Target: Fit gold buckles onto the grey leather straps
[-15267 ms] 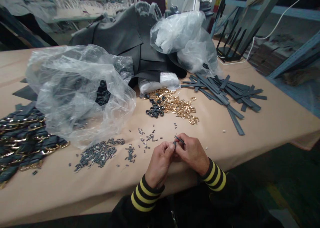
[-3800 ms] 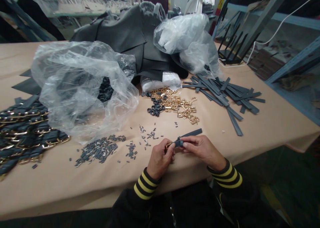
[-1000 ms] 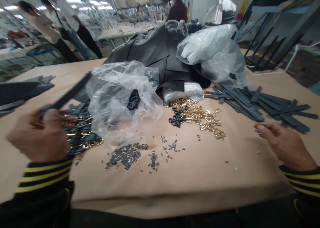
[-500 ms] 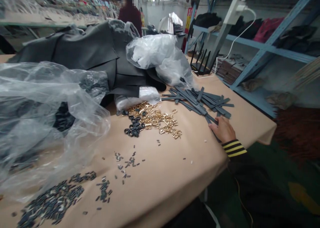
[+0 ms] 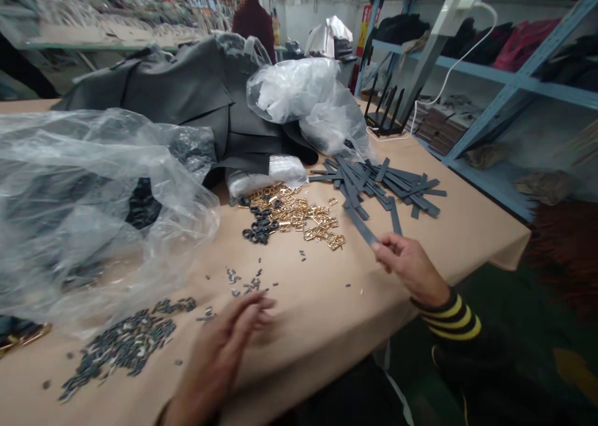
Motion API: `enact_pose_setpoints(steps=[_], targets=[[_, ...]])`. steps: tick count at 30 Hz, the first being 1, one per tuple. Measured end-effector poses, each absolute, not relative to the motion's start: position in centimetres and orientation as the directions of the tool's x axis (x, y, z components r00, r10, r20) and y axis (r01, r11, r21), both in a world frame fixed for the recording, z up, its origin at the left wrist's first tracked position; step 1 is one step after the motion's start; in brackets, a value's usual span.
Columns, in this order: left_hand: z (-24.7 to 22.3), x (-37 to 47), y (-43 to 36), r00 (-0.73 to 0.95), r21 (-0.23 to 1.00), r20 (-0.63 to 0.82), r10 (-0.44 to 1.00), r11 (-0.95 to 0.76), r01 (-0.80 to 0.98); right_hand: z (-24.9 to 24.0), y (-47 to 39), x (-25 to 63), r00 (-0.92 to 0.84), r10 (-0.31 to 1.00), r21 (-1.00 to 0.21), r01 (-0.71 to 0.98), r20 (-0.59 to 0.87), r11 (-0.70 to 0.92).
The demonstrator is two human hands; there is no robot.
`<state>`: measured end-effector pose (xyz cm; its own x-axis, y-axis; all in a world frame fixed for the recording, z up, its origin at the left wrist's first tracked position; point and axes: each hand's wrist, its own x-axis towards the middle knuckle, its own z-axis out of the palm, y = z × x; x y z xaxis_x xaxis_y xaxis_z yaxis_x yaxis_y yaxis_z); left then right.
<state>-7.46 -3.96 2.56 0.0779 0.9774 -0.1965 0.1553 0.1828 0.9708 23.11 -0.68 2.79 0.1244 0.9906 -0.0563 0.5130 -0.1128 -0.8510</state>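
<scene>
My right hand (image 5: pixel 405 261) is closed on the end of a dark grey strip (image 5: pixel 360 225), pinched between thumb and fingers. A second strip (image 5: pixel 395 217) runs down behind its knuckles; whether the fingers grip it too, I cannot tell. Beyond lies a loose heap of similar strips (image 5: pixel 411 186). My left hand (image 5: pixel 228 339), slightly blurred, hovers over the near table, fingers stretched out and nothing visible in them. Close to it are scattered small dark pieces (image 5: pixel 252 284) and a larger pile of them (image 5: pixel 128 345). Gold-coloured metal rings (image 5: pixel 299 211) and black rings (image 5: pixel 259 230) lie mid-table.
Clear plastic bags (image 5: pixel 154 239) cover the table's left side, with another bulky bag (image 5: pixel 299 89) at the back. Dark grey sheets (image 5: pixel 172 89) are piled behind. A black router (image 5: pixel 385 121) stands near blue shelving (image 5: pixel 499 108). A person (image 5: pixel 255 24) is in the background.
My right hand has drawn a strip out of the heap towards me. My left hand has come into view from below. The view has shifted slightly.
</scene>
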Motion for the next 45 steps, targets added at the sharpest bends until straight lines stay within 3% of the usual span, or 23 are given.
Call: enact_pose_setpoints(steps=[3,4,8,12,28,34,36,40,45], targets=[[0.6,-1.4,-3.6,0.336,0.930,-0.349,0.875,0.366,0.014,1.8,-4.0,17.9,-0.032,0.971,-0.948,0.226,-0.239,-0.225],[0.2,-0.1,-3.4,0.341,0.920,-0.351,0.872,0.389,-0.050,1.4,-5.0,16.8,-0.089,0.955,-0.948,0.177,-0.282,-0.263],[0.1,0.9,-2.2,0.207,0.854,-0.370,0.906,0.420,-0.309,0.4,-7.1,15.2,-0.234,0.899,-0.929,0.108,-0.370,-0.354],[0.3,-1.2,-1.3,0.066,0.835,-0.380,0.923,0.372,-0.405,0.1,-7.4,16.2,-0.313,0.848,-0.900,0.063,-0.428,-0.431],[-1.1,-3.2,-1.2,-0.046,0.852,-0.389,0.920,0.340,-0.399,-0.4,-6.8,17.3,-0.470,0.731,-0.844,0.058,-0.494,-0.533],[-0.8,-2.0,-2.9,0.301,0.840,-0.324,0.897,0.419,-0.345,-0.4,-5.3,15.1,-0.599,0.649,-0.707,-0.186,-0.469,-0.683],[-0.7,-2.1,-3.1,0.323,0.832,-0.295,0.899,0.408,-0.376,-0.5,-4.8,14.4,-0.577,0.677,-0.721,-0.206,-0.457,-0.662],[-0.7,-2.8,-3.0,0.246,0.825,-0.338,0.908,0.412,-0.387,-0.7,-4.4,13.9,-0.425,0.809,-0.885,-0.036,-0.407,-0.464],[-1.1,-2.8,-3.0,0.140,0.853,-0.396,0.907,0.420,-0.308,-0.4,-4.0,13.9,-0.458,0.786,-0.900,0.085,-0.416,-0.427]])
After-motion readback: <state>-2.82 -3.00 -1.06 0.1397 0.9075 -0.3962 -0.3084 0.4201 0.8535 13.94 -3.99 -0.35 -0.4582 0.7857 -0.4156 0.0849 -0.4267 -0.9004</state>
